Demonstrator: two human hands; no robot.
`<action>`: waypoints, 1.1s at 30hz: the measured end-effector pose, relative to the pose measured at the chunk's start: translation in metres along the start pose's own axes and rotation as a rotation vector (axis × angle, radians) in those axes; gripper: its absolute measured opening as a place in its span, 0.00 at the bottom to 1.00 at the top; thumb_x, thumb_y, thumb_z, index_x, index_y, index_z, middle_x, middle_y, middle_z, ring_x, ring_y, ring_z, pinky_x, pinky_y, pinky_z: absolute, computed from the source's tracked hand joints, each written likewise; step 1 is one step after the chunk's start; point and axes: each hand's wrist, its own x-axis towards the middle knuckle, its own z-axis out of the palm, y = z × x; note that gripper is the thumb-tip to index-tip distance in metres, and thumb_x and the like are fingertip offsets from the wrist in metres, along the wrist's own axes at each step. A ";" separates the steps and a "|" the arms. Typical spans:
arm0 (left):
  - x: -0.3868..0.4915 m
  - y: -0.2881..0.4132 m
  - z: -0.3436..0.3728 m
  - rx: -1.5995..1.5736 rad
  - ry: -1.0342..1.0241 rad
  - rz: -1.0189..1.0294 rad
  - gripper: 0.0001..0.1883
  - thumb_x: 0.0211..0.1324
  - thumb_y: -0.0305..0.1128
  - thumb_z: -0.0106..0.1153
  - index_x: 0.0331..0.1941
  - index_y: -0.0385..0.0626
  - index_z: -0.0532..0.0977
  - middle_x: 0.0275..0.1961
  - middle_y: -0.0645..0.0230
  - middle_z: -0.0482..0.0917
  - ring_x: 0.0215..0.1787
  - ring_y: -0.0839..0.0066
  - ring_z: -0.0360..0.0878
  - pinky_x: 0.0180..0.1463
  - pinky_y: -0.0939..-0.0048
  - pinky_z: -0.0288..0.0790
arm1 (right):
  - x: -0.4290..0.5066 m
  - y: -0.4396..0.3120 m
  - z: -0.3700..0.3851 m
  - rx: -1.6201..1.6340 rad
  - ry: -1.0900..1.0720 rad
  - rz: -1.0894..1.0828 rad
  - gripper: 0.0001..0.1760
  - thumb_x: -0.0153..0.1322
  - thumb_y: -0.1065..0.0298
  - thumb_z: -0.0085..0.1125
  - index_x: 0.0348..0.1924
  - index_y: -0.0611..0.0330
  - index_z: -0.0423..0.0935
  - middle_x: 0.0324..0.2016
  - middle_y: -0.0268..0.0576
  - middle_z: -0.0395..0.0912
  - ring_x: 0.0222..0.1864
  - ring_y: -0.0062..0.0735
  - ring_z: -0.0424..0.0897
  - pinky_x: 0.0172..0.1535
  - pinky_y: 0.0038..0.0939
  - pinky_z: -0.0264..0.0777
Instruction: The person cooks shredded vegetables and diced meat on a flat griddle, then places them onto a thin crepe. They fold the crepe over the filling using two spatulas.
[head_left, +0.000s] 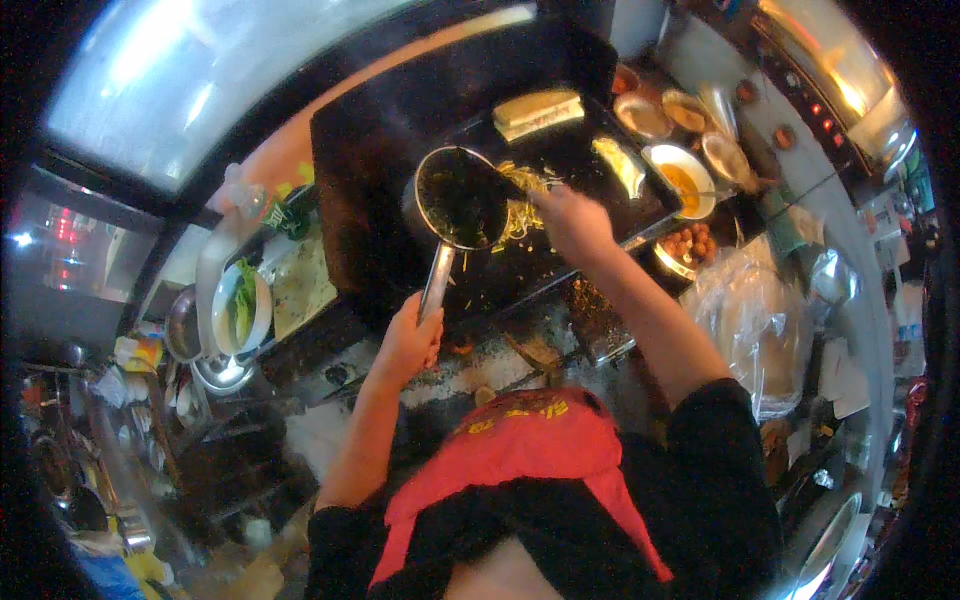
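Note:
My left hand (409, 341) grips the metal handle of a round pan or strainer (461, 199), held tilted over a dark griddle (360, 217); its dark interior shows bits of green. My right hand (574, 221) is closed around a utensil mostly hidden by the fingers, its end by shredded, noodle-like food (525, 202) beside the pan's rim. Farther back on the griddle lies a long filled sandwich or loaf (538, 114). To its right is a pale yellow, egg-like piece (621, 166).
At right stand a white bowl of orange-yellow liquid (681, 180), a bowl of small brown balls (686, 247) and clear plastic bags (757, 322). At left are a white bowl with green leaves (241, 309) and a speckled board (304, 285). Smaller bowls (643, 116) stand at the back right.

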 end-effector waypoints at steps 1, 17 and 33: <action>0.005 0.005 0.000 0.031 -0.017 0.023 0.13 0.66 0.33 0.48 0.52 0.42 0.65 0.22 0.73 0.66 0.15 0.85 0.60 0.16 0.77 0.59 | -0.001 0.004 0.010 0.069 -0.022 0.043 0.19 0.66 0.65 0.57 0.51 0.45 0.77 0.37 0.45 0.78 0.39 0.49 0.80 0.40 0.42 0.75; 0.061 0.001 -0.003 1.265 0.323 0.294 0.25 0.63 0.37 0.49 0.64 0.53 0.61 0.43 0.50 0.79 0.39 0.45 0.78 0.41 0.47 0.72 | -0.029 0.031 0.005 -0.093 0.228 -0.127 0.25 0.62 0.76 0.53 0.52 0.46 0.76 0.33 0.44 0.71 0.39 0.46 0.74 0.39 0.40 0.73; 0.065 0.013 -0.025 1.037 0.307 0.504 0.23 0.63 0.37 0.50 0.62 0.48 0.65 0.43 0.47 0.79 0.43 0.47 0.78 0.44 0.51 0.71 | 0.019 0.026 0.038 -0.024 0.051 -0.238 0.29 0.62 0.75 0.52 0.57 0.40 0.74 0.37 0.44 0.74 0.40 0.46 0.78 0.37 0.40 0.77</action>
